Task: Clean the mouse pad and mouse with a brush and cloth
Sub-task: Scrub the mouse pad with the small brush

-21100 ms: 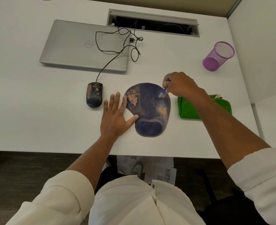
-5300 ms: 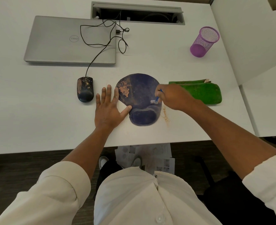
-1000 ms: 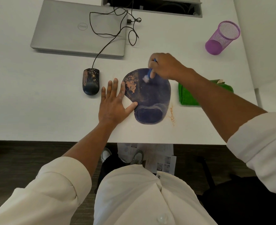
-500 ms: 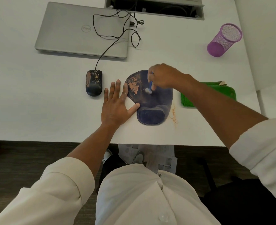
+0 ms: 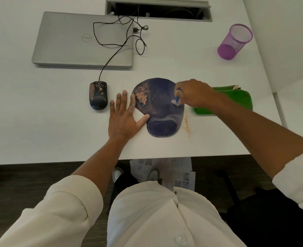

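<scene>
Brushing the mouse pad [image 5: 157, 104]
Right hand [image 5: 194, 94] grips brush [image 5: 176, 100]; flat, spread left hand [image 5: 124, 116] braces; sweep dirt beside its fingertips outward

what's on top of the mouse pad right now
Orange dirt on the pad's left part, the brush tip in the right hand, and the left hand's thumb at its edge. Under the right hand is hidden.

Mouse pad [image 5: 157, 97]: matt dark-blue fabric face, smeared with orange-brown dust. Mouse [image 5: 98, 98]: dark plastic, likewise smeared. Cloth [image 5: 236, 98]: green, fuzzy pile. Laptop [image 5: 83, 39]: brushed silver metal look. Pen cup [image 5: 235, 41]: purple wire mesh. Bench [image 5: 40, 113]: smooth matt white.
</scene>
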Demonstrator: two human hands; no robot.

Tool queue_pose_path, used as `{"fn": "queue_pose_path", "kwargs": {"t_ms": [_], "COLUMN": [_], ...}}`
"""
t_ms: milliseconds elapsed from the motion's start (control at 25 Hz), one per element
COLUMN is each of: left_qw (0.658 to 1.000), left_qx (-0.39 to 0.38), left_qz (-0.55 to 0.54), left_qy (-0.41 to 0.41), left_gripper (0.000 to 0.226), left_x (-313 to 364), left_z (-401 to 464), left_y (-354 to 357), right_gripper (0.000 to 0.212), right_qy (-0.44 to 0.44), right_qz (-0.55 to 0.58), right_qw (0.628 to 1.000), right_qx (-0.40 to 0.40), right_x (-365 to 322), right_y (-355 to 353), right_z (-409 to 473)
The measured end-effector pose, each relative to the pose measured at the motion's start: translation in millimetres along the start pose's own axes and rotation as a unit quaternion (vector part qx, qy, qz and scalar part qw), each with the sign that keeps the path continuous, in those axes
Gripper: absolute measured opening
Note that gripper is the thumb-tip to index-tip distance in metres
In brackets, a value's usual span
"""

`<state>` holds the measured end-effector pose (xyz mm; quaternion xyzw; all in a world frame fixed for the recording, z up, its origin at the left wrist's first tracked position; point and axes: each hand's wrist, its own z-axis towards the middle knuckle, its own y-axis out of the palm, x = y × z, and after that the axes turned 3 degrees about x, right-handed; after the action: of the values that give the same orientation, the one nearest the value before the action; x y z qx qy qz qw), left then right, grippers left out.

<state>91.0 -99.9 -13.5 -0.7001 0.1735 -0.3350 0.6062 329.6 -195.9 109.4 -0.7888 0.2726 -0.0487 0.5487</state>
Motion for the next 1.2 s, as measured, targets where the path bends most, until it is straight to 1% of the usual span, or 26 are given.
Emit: {"fn": "queue_pose_path", "kwargs": {"t_ms": [80,120,160,240,280,320,400,440,480,600,640,760,800,840,920,960,1000,1080,1120,1200], "left_qw": [1.0,1.0,1.0,1.0,1.0,1.0,1.0,1.0,1.0,1.0,1.0,1.0,1.0,1.0,1.0,1.0,1.0,1.0,1.0,1.0], "left_qx": [0.0,0.001,0.003,0.006,0.009,0.011,0.01,0.01,0.01,0.009,0.01,0.01,0.01,0.01,0.01,0.011,0.012,0.012,0.011,0.009], "left_qz": [0.001,0.0,-0.001,-0.003,-0.003,-0.002,0.001,0.001,0.0,-0.003,-0.004,-0.006,-0.006,-0.005,-0.004,-0.006,-0.007,-0.007,-0.008,-0.008], "left_qy": [0.0,0.001,0.001,0.002,0.003,0.003,0.004,0.004,0.003,0.003,0.004,0.005,0.004,0.004,0.005,0.005,0.005,0.005,0.005,0.004], "left_gripper": [0.099,0.098,0.098,0.097,0.097,0.096,0.096,0.096,0.096,0.096,0.096,0.096,0.096,0.096,0.096,0.096,0.096,0.096,0.096,0.096], "left_x": [0.0,-0.5,-0.9,-1.2,-1.1,-1.1,-0.8,-1.2,-1.8,-1.9,-1.7,-1.2,-1.1,-1.1,-1.4,-1.3,-1.4,-1.6,-1.5,-2.0], "left_z": [0.5,0.9,0.8,0.6,0.7,0.8,0.8,0.8,0.7,0.8,0.8,0.4,0.5,0.4,0.4,0.3,0.2,0.3,0.4,0.7], "left_y": [0.9,1.4,2.0,2.5,2.6,2.7,3.1,3.4,3.6,3.7,3.5,2.4,2.4,2.3,2.1,2.1,2.0,2.0,2.2,2.4], "right_gripper": [0.015,0.017,0.017,0.018,0.019,0.02,0.021,0.022,0.022,0.021,0.021,0.022,0.022,0.022,0.021,0.021,0.021,0.024,0.024,0.023], "right_qy": [0.02,0.029,0.031,0.017,0.012,0.007,0.015,0.023,0.026,0.009,0.004,0.014,0.022,0.029,0.027,0.023,0.02,0.026,0.034,0.045], "right_qz": [-0.002,0.016,0.046,0.105,0.124,0.133,0.113,0.104,0.104,0.146,0.154,0.124,0.121,0.129,0.16,0.172,0.175,0.147,0.137,0.156], "right_qw": [0.997,0.997,0.998,0.993,0.99,0.989,0.993,0.994,0.994,0.986,0.985,0.992,0.992,0.99,0.98,0.977,0.977,0.984,0.985,0.975], "right_qx": [-0.07,-0.07,-0.042,0.053,0.07,0.059,-0.001,-0.017,-0.009,0.08,0.084,0.034,0.035,0.052,0.112,0.126,0.122,0.095,0.098,0.149], "right_x": [8.1,11.7,14.1,15.0,14.5,14.4,19.3,22.6,24.5,20.1,17.3,18.5,20.9,21.6,17.5,14.0,10.2,9.0,11.1,13.3], "right_y": [4.8,3.8,2.5,6.3,11.0,16.8,24.9,24.7,22.9,23.1,26.7,35.7,34.2,32.5,33.4,35.4,38.7,44.6,45.0,44.7], "right_z": [-9.6,-12.5,-15.1,-20.2,-23.2,-26.3,-32.6,-34.1,-34.1,-34.9,-36.8,-44.9,-46.7,-48.2,-50.5,-51.9,-53.7,-58.4,-60.5,-63.4]}}
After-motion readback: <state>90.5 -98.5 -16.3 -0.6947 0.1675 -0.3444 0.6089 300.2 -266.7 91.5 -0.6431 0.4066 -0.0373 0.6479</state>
